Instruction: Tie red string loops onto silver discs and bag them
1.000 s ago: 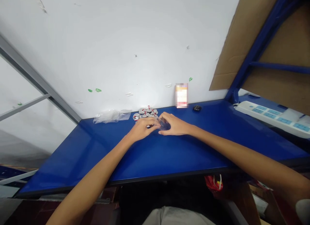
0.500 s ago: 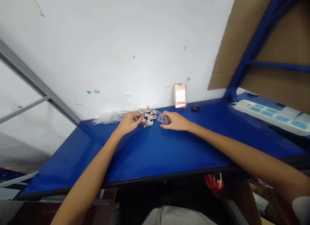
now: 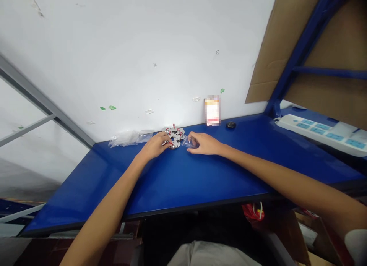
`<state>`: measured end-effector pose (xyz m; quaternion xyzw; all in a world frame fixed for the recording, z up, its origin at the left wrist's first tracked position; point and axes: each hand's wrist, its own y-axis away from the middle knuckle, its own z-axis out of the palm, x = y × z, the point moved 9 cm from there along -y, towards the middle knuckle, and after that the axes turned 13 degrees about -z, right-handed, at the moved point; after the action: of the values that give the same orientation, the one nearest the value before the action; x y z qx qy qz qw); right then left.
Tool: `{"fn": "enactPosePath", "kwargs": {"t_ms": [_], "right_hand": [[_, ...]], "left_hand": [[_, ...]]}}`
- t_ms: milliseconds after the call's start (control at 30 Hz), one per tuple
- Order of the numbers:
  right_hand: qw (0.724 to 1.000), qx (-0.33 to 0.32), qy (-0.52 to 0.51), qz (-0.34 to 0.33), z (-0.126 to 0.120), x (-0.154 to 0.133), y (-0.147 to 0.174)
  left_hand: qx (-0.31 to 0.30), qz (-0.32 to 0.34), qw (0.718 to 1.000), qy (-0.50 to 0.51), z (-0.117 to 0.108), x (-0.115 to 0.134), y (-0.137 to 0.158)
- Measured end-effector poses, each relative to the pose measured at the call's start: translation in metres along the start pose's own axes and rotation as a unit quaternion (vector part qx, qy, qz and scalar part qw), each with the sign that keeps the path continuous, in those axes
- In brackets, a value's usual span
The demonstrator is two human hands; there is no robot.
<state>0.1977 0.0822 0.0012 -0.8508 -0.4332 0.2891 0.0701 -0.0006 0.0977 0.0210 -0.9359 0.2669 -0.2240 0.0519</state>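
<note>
A cluster of small shiny metal discs with red cord loops (image 3: pixel 178 131), which look like finger cymbals, lies on the blue table by the wall. At the near left of this pile is my left hand (image 3: pixel 156 146), its fingers closed on the red cord of one disc; the fingertips partly cover it. Just right of the pile, my right hand (image 3: pixel 205 143) grips a clear plastic bag (image 3: pixel 187 142) between thumb and curled fingers. The bag's mouth faces the discs, and what it may contain cannot be made out.
Several clear plastic bags (image 3: pixel 129 138) lie left of the discs. A blurred-out card or box (image 3: pixel 212 111) leans on the wall, with a small black object (image 3: pixel 231 125) beside it. A white power strip (image 3: pixel 321 132) sits at right. The blue table (image 3: pixel 177 182) has a dark front edge.
My left hand has shifted slightly, its fingertips moving from a disc at the pile's left side to a red cord at the near side. My right hand keeps hold of the bag.
</note>
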Motion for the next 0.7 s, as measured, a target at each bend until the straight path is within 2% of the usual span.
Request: {"fn": "enactPosePath", "kwargs": {"t_ms": [100, 167, 267, 333, 400, 600, 700], "right_hand": [[1.0, 0.004, 0.007, -0.005, -0.002, -0.004, 0.0], [1.0, 0.003, 0.011, -0.002, -0.002, -0.005, 0.0], [1.0, 0.003, 0.02, 0.0, -0.001, -0.005, 0.0], [0.999, 0.013, 0.03, -0.004, -0.001, -0.007, 0.0], [0.999, 0.024, 0.044, -0.011, -0.002, -0.009, 0.0], [0.995, 0.035, 0.084, -0.028, -0.004, -0.017, -0.001], [0.995, 0.038, 0.083, -0.032, -0.003, -0.018, -0.001]], "left_hand": [[0.011, -0.018, 0.998, 0.058, -0.007, 0.004, 0.0], [0.013, -0.057, 0.984, 0.166, -0.014, 0.004, 0.002], [-0.025, -0.119, 0.923, 0.366, -0.011, 0.005, 0.004], [-0.054, -0.141, 0.886, 0.438, -0.003, 0.012, 0.005], [-0.057, -0.15, 0.876, 0.455, 0.003, 0.019, 0.005], [-0.007, -0.192, 0.858, 0.477, 0.022, 0.03, 0.005], [-0.004, -0.193, 0.85, 0.49, 0.025, 0.039, 0.006]]}}
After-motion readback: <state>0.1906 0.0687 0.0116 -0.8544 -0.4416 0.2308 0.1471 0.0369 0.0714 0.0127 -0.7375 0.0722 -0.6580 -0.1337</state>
